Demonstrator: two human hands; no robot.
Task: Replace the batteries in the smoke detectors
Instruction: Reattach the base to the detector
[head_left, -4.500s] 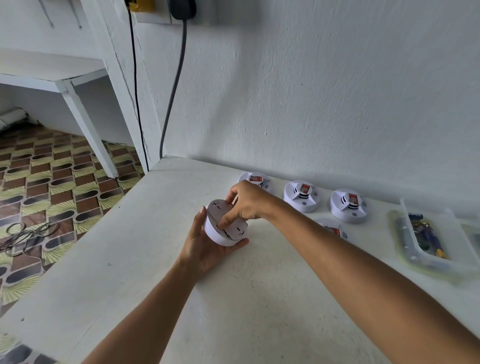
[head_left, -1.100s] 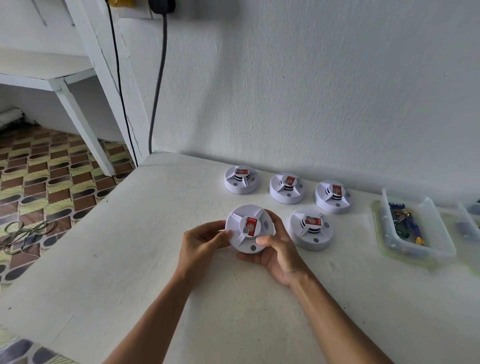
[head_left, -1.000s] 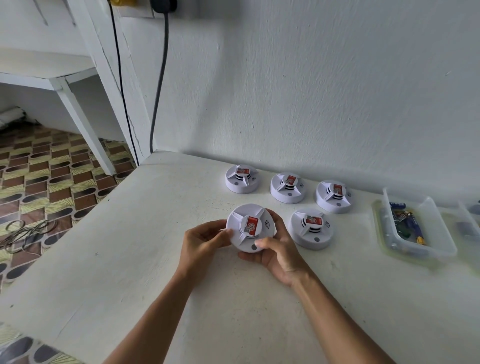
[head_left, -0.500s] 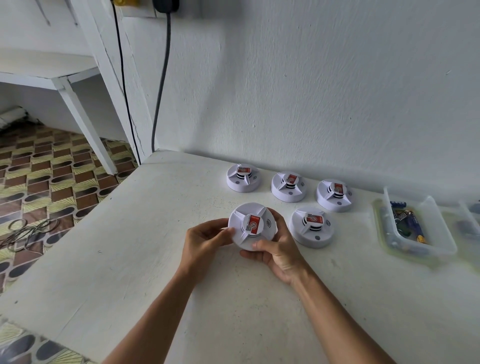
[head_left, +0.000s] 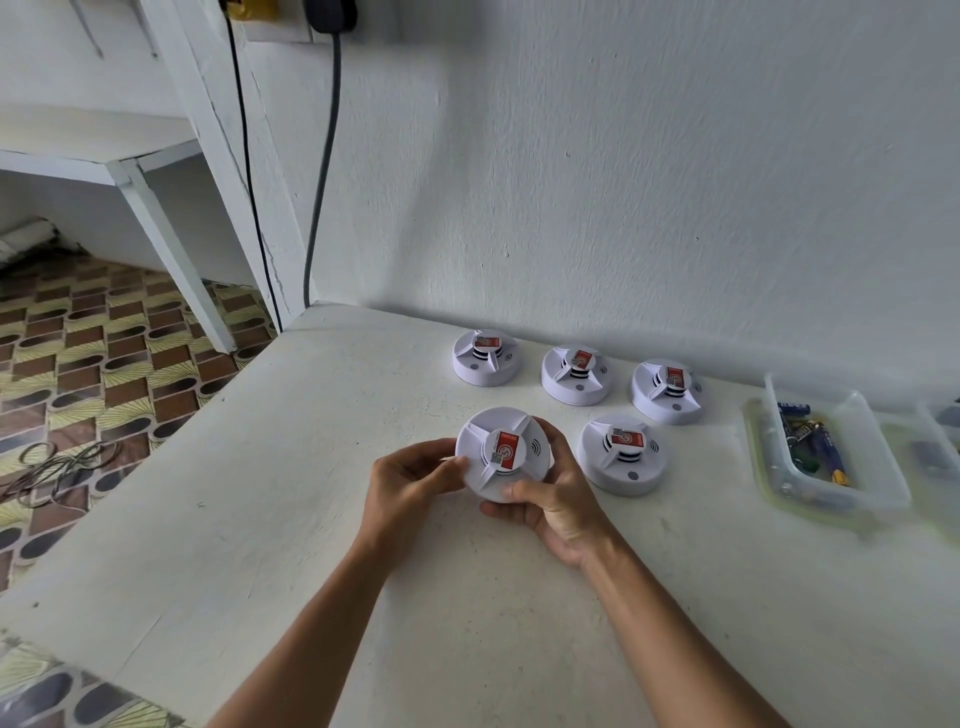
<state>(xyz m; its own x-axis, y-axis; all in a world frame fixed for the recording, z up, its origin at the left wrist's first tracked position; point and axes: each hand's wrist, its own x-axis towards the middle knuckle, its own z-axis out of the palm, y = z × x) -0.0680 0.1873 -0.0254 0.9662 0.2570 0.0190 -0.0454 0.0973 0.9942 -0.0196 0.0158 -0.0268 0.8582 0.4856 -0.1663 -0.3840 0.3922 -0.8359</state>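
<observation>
A round white smoke detector (head_left: 501, 452) with a red label faces up between both hands over the white table (head_left: 291, 519). My left hand (head_left: 410, 480) pinches its left rim. My right hand (head_left: 550, 501) grips its lower right edge, thumb on the front rim. Several more white detectors stand on the table: three in a row by the wall (head_left: 487, 358) (head_left: 575, 374) (head_left: 667, 391), and one (head_left: 622, 453) just right of my hands. A clear plastic box of batteries (head_left: 810, 447) sits further right.
A second clear container (head_left: 930, 457) lies at the right edge, partly cut off. The wall runs close behind the detectors. The table's left edge drops to a patterned floor with loose wires (head_left: 57, 465). Black cables (head_left: 322, 171) hang at the table's far corner.
Between 4.5 s ago and 1.1 s ago, the held detector was turned from back side up to label side up. Over the last second both hands hold it almost still.
</observation>
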